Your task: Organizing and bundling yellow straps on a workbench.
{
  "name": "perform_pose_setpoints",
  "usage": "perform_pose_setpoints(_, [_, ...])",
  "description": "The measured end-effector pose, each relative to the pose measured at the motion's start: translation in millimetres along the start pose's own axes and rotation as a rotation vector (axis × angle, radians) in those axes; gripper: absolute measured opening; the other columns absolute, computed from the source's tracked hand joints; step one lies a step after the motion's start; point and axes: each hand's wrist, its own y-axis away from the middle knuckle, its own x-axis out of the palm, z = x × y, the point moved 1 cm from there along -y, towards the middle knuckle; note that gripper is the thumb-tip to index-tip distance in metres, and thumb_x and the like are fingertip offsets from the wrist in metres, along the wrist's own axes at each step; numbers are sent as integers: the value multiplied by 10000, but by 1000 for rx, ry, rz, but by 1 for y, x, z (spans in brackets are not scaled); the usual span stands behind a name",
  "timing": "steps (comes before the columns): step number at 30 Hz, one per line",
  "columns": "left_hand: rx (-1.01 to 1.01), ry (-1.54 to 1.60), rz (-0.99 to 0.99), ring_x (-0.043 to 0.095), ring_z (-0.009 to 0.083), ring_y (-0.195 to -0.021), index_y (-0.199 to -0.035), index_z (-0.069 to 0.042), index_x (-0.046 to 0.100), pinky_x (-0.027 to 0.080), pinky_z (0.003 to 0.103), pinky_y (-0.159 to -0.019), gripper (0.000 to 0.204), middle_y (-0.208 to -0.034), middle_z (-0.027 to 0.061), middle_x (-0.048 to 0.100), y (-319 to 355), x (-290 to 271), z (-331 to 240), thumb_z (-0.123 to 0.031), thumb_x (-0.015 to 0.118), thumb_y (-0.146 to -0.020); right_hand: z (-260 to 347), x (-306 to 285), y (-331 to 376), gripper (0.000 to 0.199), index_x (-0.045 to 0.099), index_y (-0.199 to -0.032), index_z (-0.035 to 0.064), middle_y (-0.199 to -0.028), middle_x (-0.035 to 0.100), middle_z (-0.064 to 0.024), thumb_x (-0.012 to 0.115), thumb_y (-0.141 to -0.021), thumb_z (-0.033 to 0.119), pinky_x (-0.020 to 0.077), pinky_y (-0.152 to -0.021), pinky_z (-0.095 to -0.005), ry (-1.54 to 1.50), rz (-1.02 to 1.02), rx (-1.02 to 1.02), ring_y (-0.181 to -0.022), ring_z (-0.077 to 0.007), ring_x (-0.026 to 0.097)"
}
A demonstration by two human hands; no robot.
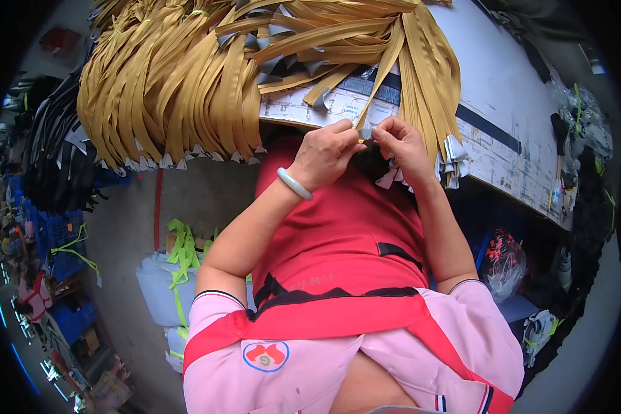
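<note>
White worktable [497, 76], marked and scuffed, slants down toward the right; taken as landmark. Tan zipper-like tapes [176, 103] lie massed across the table's left part and drape over its near edge, pale tabs at their hanging ends. Red apron [338, 238] on the person, over a pink shirt [276, 352], just in front of the table's near edge. Second tan bundle [424, 76], narrower, runs down the table's middle and over that same edge, white tabs fanned at its foot.

Blue crate [62, 238] on the left, well apart from the table. Clear plastic bag [505, 265] with red bits, below the table's right part.

Both hands meet at the table's near edge, between the two masses. Left hand [328, 152]: fingers curled, pinched narrow on the low end of a single tan strip [375, 93]. Right hand [403, 146]: thumb and finger closed on a small grey tab [366, 133] at that end. Pale bangle [295, 183] on the left wrist, just off the table edge.
</note>
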Motion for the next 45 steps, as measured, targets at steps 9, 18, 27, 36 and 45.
perform_pose_setpoints(9, [-5, 51, -12, 575, 341, -679, -820, -38, 565, 456, 411, -586, 172, -806, 115, 520, 4, -6, 7, -135, 700, -865, 14, 11, 6, 219, 628, -907, 51, -705, 564, 37, 664, -956, 262, 389, -525, -194, 60, 103, 78, -584, -42, 509])
perform_pose_setpoints(18, [-349, 688, -792, 672, 153, -767, -1166, -11, 589, 563, 253, -634, 222, -983, 78, 624, -21, -112, 75, -154, 584, -997, 25, -57, 18, 231, 622, -857, 44, -725, 545, 38, 696, -936, 247, 397, -540, -203, 29, -328, -152, -591, -42, 482])
perform_pose_setpoints(27, [-457, 496, -233, 595, 73, -740, -1055, -6, 677, 484, 200, -660, 122, -889, 9, 627, 37, -54, 53, -35, 610, -957, 14, -86, 68, 176, 622, -859, 27, -681, 517, 51, 685, -933, 174, 364, -548, -213, 649, -320, -175, -616, -29, 454])
perform_pose_setpoints(36, [-287, 418, 141, 612, 177, -724, -982, 4, 665, 489, 270, -651, 120, -839, 84, 607, 35, 18, 15, 51, 625, -879, 17, -89, 106, 150, 629, -1041, 69, -1042, 604, -92, 602, -897, 36, 517, -778, -385, 1078, -82, -103, -878, -328, 638])
perform_pose_setpoints(45, [-123, 560, 202, 643, 225, -826, -1038, -4, 653, 516, 306, -708, 198, -942, 106, 616, 5, 47, -26, 69, 616, -858, 30, -89, 86, 130, 614, -944, 60, -972, 548, -78, 685, -843, 22, 510, -696, -337, 835, 58, -200, -759, -226, 611])
